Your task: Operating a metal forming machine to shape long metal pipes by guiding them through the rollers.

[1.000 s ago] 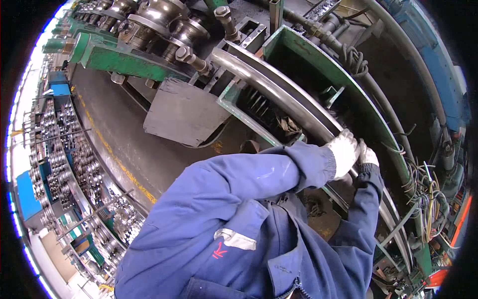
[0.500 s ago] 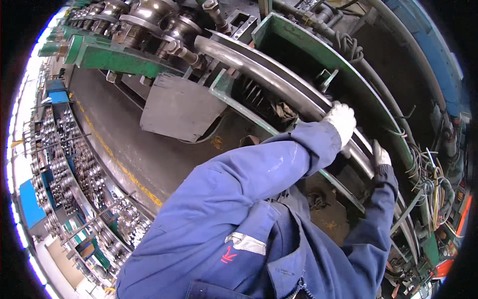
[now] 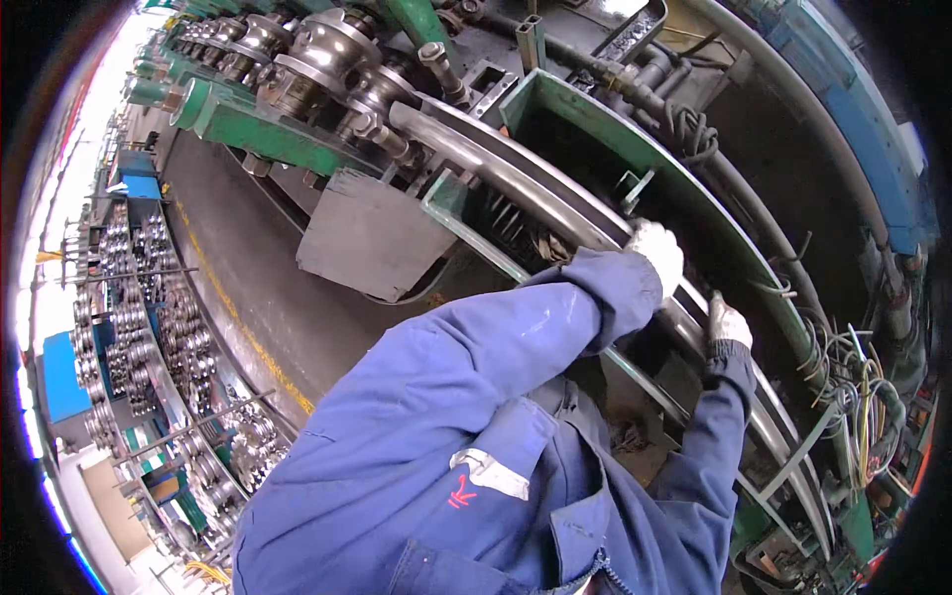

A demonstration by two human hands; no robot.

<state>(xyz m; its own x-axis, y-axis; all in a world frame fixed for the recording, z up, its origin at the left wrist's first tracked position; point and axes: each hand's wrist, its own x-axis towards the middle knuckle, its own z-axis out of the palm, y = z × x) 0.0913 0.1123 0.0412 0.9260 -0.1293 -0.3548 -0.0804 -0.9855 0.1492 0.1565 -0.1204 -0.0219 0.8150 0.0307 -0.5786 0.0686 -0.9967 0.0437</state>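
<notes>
A long grey metal strip (image 3: 516, 183) runs out of the steel forming rollers (image 3: 327, 50) and curves down to the right inside a green machine frame (image 3: 635, 159). My left hand (image 3: 656, 254), in a white glove, is closed over the strip about halfway along it. My right hand (image 3: 727, 322), also in a white glove, grips the same strip a little lower and to the right. Both blue sleeves reach up from the lower edge, and my blue jacket fills the lower middle.
A grey metal guard plate (image 3: 372, 238) hangs below the rollers. Hoses and loose wires (image 3: 858, 382) run along the right side. Racks of spare steel rollers (image 3: 149, 327) line the left, beyond a floor with a yellow line (image 3: 238, 332).
My hands were together on the strip; the left hand has slid up along it toward the rollers, while the right hand stayed lower. The view has shifted slightly.
</notes>
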